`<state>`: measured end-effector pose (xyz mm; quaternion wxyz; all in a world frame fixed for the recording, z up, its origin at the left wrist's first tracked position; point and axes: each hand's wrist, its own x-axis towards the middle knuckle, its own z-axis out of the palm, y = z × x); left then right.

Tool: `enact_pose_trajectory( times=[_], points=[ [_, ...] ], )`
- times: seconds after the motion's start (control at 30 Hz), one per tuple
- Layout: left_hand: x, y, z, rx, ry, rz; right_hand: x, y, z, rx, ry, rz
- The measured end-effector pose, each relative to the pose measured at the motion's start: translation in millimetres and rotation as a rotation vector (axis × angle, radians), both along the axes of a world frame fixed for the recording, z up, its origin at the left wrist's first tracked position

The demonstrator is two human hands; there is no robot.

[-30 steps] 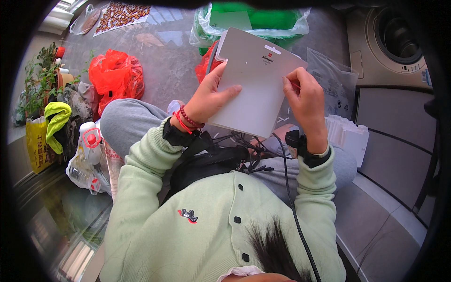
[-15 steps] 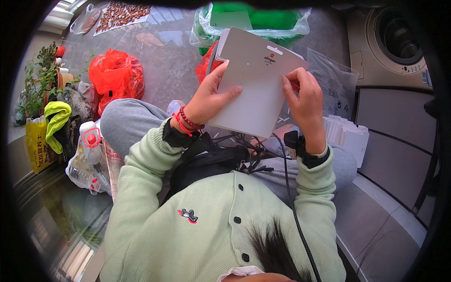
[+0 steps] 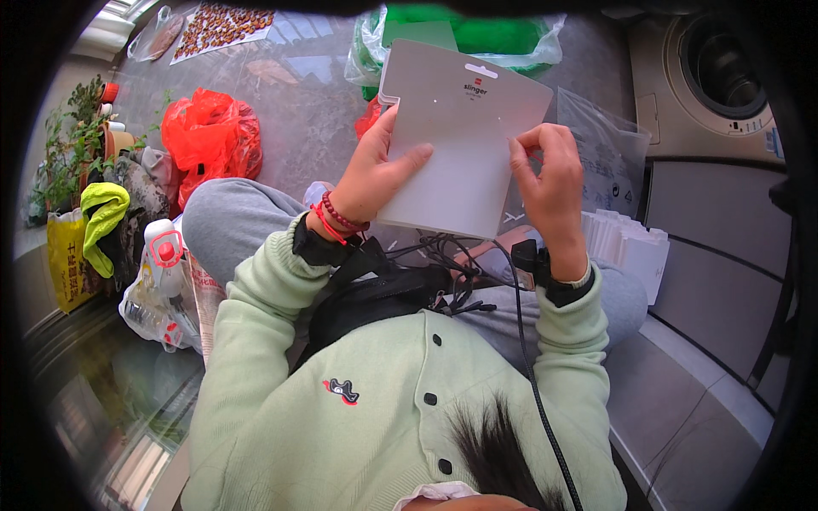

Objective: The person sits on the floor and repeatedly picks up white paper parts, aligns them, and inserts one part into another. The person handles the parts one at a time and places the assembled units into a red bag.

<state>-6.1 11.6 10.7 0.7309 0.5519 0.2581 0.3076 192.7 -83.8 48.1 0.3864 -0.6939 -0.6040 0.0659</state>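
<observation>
My left hand (image 3: 375, 170) grips a light grey backing card (image 3: 456, 162) with a hang slot near its top edge. The thumb lies flat on the card's face, and the fingers are hidden behind it. Layered edges at the upper left suggest more than one card is in the grip. At the card's right edge my right hand (image 3: 550, 170) is closed in a pinch, fingertips touching the edge. A bit of red shows between its thumb and curled fingers, too small to name.
A stack of white cards (image 3: 626, 251) stands by my right knee. Ahead is a green bin lined with clear plastic (image 3: 545, 47). A red plastic bag (image 3: 211, 140) sits at the left. Black cables (image 3: 452, 260) lie across my lap. A washing machine (image 3: 665, 94) stands far right.
The card has turned slightly counterclockwise, its top edge shifting left. Both hands have stayed nearly in place, the right still at the card's right edge.
</observation>
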Motion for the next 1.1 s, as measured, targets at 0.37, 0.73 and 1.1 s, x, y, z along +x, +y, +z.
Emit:
enact_pose_trajectory(
  times=[0.37,0.73,1.1],
  points=[
    [-1.7,-1.5,4.9,-0.064,-0.031,-0.042,-5.7,1.7,-2.0,0.022,-0.113,0.0],
    [-0.2,-5.0,3.4,0.105,-0.012,-0.016,-7.3,1.5,-0.4,0.0,-0.162,-0.002],
    [-1.2,-0.3,-5.6,0.055,-0.036,0.047,-7.1,1.8,-5.0,0.127,0.041,-0.101]
  ],
)
